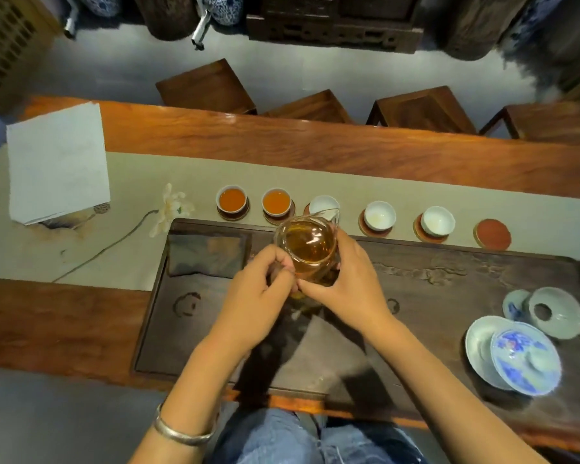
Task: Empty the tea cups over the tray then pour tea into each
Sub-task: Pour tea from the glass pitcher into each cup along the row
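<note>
Head view: glass pitcher (310, 251) of tea between both hands, right grip (345, 283) around it, left grip (265, 289) pinching its side.

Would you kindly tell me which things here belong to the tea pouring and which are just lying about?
In use: glass pitcher held by left hand and right hand; two filled cups; three unfilled cups; tea tray.

Lying about: white box; flower; bare coaster; gaiwan.
</note>
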Motion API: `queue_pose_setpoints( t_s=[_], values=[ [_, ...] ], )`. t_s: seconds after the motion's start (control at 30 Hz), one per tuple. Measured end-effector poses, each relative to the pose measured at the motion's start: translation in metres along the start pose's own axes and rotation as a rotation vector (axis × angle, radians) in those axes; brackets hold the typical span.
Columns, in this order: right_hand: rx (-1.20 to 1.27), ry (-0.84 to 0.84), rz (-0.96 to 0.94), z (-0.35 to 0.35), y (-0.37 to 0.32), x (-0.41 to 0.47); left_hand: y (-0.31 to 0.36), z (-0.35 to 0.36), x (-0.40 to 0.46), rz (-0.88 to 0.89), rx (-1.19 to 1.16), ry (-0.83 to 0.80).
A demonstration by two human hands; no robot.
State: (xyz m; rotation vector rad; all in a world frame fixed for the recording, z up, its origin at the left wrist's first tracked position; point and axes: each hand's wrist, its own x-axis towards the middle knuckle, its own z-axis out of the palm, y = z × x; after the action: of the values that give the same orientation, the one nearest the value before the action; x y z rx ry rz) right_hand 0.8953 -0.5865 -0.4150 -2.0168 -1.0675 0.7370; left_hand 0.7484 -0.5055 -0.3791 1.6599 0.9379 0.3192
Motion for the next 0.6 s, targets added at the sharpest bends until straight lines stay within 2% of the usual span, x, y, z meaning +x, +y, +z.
queue_pose_setpoints(
  t_s=[0.27, 0.6],
  values=[
    [-0.026, -0.020, -0.059, -0.039, 0.017, -0.003, 0.019, 0.039, -0.004, 0.005, -0.013, 0.056],
    [-0.005, -0.021, -0.033, -0.041, 0.018, 0.011, 0.027, 0.030, 0.012, 0.029, 0.043, 0.006]
  ],
)
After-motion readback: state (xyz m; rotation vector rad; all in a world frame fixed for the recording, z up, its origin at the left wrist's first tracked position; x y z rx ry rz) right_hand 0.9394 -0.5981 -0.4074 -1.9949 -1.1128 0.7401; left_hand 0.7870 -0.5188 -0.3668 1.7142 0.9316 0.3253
